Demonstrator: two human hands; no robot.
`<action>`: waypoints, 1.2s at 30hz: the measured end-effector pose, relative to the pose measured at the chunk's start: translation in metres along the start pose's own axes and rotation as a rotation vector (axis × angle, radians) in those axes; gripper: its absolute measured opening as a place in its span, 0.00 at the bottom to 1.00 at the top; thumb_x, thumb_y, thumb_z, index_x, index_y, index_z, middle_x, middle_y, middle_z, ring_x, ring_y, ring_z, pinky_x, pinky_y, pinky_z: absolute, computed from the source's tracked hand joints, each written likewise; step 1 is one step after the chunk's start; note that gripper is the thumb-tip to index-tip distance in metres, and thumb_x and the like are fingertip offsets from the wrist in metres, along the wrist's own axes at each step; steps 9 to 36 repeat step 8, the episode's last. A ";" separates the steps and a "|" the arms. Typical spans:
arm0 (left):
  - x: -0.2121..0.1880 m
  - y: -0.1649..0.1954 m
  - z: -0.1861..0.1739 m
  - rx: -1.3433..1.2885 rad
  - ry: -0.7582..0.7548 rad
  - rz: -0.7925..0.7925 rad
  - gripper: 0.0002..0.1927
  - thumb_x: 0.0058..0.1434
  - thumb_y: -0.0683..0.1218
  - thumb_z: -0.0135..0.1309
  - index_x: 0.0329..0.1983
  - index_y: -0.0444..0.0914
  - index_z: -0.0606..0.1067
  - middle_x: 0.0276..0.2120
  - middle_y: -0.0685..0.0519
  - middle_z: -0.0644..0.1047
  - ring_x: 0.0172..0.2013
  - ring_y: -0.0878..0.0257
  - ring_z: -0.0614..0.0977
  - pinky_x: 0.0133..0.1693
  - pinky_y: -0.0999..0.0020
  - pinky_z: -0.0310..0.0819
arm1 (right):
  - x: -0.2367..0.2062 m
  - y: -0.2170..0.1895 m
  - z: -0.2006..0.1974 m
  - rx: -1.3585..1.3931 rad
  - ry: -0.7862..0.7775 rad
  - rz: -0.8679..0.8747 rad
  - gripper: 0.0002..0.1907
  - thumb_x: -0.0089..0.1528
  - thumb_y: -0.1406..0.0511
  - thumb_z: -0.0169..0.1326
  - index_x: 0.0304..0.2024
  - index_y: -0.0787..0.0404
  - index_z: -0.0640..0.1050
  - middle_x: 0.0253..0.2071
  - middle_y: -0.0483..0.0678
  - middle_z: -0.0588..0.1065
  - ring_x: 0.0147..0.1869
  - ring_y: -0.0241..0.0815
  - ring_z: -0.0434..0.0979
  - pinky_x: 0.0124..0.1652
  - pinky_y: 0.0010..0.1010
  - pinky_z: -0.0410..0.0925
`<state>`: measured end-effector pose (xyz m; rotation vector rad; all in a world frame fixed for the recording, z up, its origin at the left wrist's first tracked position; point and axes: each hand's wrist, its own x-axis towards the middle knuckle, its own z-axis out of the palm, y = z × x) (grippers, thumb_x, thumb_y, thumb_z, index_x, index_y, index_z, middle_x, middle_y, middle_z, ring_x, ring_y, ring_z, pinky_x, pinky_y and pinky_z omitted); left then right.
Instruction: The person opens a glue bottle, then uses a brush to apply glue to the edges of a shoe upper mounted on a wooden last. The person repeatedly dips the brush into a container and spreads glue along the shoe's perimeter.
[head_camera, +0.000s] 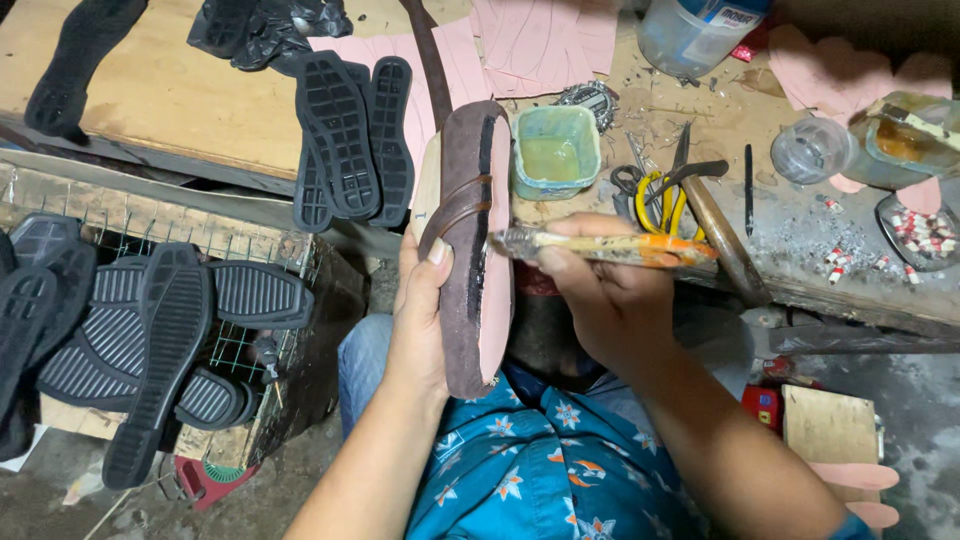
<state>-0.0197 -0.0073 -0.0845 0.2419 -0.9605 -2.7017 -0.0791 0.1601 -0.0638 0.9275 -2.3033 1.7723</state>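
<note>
My left hand (422, 318) grips a brown sandal upper on a pink insole (470, 250), held upright on its edge above my lap. My right hand (600, 290) holds a glue-caked brush (600, 246) with a yellow-orange handle, its bristle tip touching the pink edge of the sandal at mid-height. Just beyond the sandal's top stands a green square tub of yellowish glue (556, 152) on the workbench.
Black rubber soles (350, 140) lie on the wooden board at top left, and several more soles (150, 330) are piled on a wire rack at left. Scissors and yellow pliers (660, 190), a hammer handle (725, 240), a jar (810, 150) and pink insole sheets (540, 40) crowd the bench.
</note>
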 end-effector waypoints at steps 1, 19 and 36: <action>0.000 0.000 0.000 0.009 0.001 -0.007 0.32 0.66 0.52 0.51 0.72 0.40 0.58 0.61 0.48 0.71 0.59 0.59 0.75 0.61 0.62 0.68 | 0.002 0.001 0.002 0.017 0.004 0.037 0.10 0.69 0.70 0.53 0.52 0.69 0.74 0.42 0.48 0.79 0.44 0.32 0.79 0.46 0.24 0.73; 0.011 -0.002 -0.009 0.006 0.017 0.013 0.34 0.66 0.52 0.52 0.73 0.41 0.57 0.61 0.48 0.70 0.59 0.59 0.74 0.61 0.61 0.68 | -0.004 -0.004 0.006 -0.087 -0.026 -0.045 0.11 0.70 0.69 0.54 0.53 0.68 0.75 0.44 0.50 0.79 0.46 0.36 0.80 0.48 0.24 0.74; 0.011 -0.002 -0.009 0.006 0.017 0.013 0.34 0.66 0.52 0.52 0.73 0.41 0.57 0.61 0.48 0.70 0.59 0.59 0.74 0.61 0.61 0.68 | -0.004 -0.004 0.006 -0.087 -0.026 -0.045 0.11 0.70 0.69 0.54 0.53 0.68 0.75 0.44 0.50 0.79 0.46 0.36 0.80 0.48 0.24 0.74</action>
